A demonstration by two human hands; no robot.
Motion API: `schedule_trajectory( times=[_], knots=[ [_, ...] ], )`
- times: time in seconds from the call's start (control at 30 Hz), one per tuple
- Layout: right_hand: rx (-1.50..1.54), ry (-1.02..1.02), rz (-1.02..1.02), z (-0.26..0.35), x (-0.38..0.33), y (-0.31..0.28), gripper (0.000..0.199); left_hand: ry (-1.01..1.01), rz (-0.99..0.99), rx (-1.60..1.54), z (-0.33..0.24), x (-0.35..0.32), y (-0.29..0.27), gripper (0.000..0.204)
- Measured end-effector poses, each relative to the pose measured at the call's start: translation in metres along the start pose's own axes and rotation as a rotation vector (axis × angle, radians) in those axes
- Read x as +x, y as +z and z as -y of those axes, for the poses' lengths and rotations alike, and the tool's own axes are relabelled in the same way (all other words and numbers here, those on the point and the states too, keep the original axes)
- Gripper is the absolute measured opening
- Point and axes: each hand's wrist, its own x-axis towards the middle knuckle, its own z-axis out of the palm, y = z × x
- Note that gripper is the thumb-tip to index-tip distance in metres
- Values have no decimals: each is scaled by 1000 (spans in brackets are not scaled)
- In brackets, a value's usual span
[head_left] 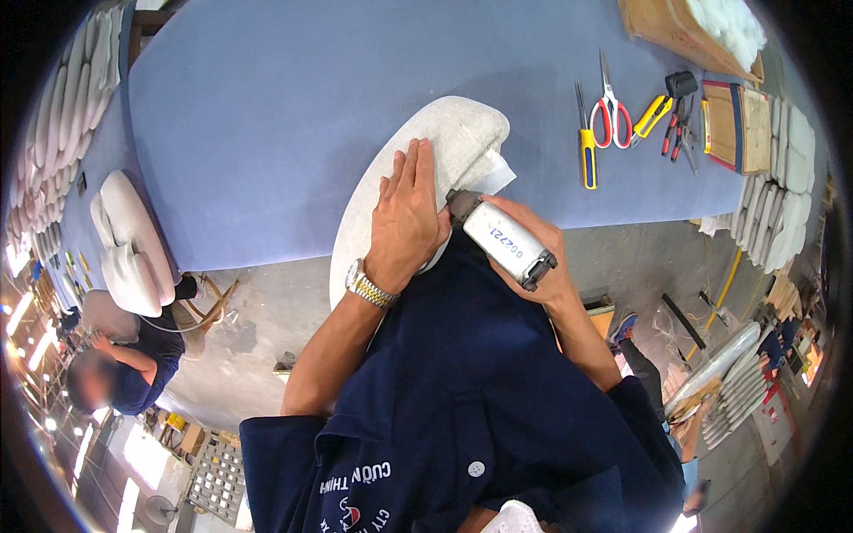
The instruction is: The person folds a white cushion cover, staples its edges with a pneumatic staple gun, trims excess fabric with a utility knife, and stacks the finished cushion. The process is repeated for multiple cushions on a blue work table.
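Note:
A curved light-grey upholstered cushion (458, 124) lies at the near edge of the blue-covered table (293, 133), partly overhanging it. My left hand (402, 218) rests flat on the cushion, fingers stretched out and close together. In my right hand (546, 244) is a white staple gun (505, 238) with dark ends, its nose up against the cushion's near edge beside my left thumb. A white flap of material (498, 174) sticks out at the cushion's right side. The spot where the nose meets the cushion is hidden.
A yellow-handled screwdriver (588, 160), red-handled scissors (609, 124), a yellow cutter (653, 117) and pliers (686, 147) lie on the table's right. Beyond them stands a box (653, 27) with white stuffing. Another person (142, 355) works at left, near more cushions (133, 249).

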Motion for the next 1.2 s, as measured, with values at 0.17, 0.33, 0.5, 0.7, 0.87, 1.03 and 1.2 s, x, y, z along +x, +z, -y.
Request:
schedule_trajectory(
  times=[0.17, 0.33, 0.5, 0.7, 0.87, 1.03, 1.2],
  knots=[
    [-17, 123, 45, 16, 4, 1, 57, -6, -27, 34, -3, -2, 8, 85],
    [-35, 108, 25, 12, 9, 6, 58, -12, -45, -18, -7, 5, 6, 86],
    [-7, 13, -41, -1, 5, 15, 59, 107, 161, -373, 27, 17, -14, 87],
    [-15, -98, -75, -10, 3, 20, 60, -106, 260, -571, 102, 4, 3, 71],
    [8, -108, -76, -17, 3, 19, 58, -27, 176, -531, 75, -15, 4, 68],
    [-26, -115, -45, -6, 14, 17, 57, 74, 138, -372, 50, -24, -9, 72],
    [-32, -121, -43, -3, 20, 18, 57, 14, -43, -122, 24, -32, -8, 77]
  ],
)
